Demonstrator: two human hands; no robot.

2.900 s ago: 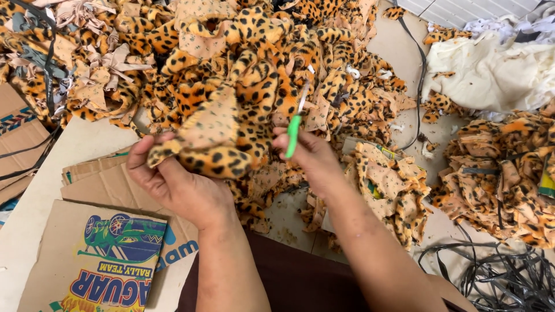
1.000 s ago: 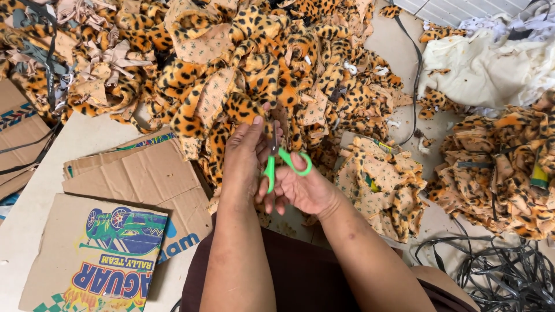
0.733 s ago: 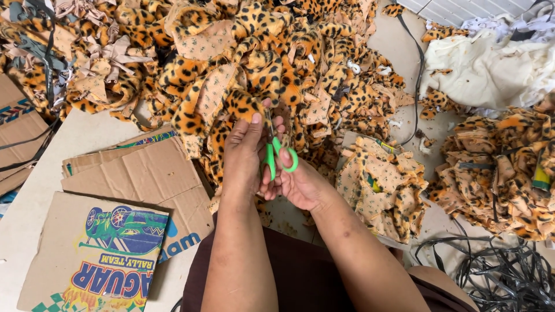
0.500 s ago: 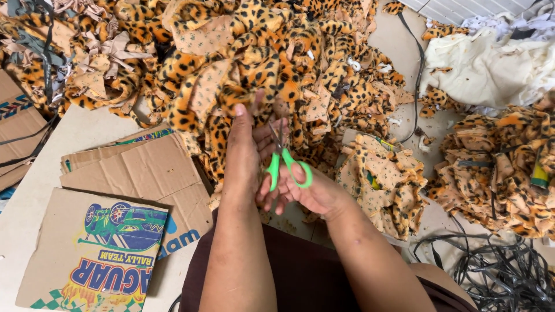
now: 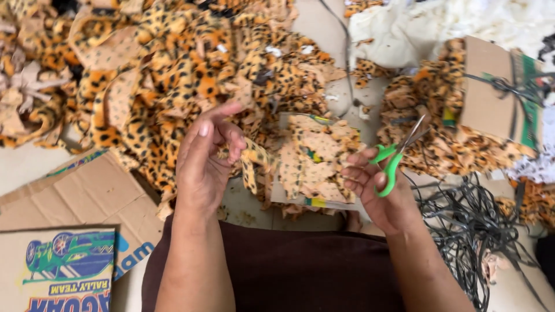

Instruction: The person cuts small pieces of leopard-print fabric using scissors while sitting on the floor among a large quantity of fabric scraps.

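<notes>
- While our left hand [image 5: 202,164] pinches a small leopard-print scrap [image 5: 252,163] between fingertips, thumb raised, the scrap dangles just below them.
- Our right hand [image 5: 378,193] grips green-handled scissors [image 5: 395,157], fingers through the loops, blades pointing up-right and nearly closed.
- Flattened cardboard [image 5: 75,202] lies at left.
- Black strapping [image 5: 471,222] tangles at right.
- Leopard fabric pile [image 5: 173,69] sits beyond the hands.

Two hands [image 5: 205,156], one pair of scissors [image 5: 393,159]
</notes>
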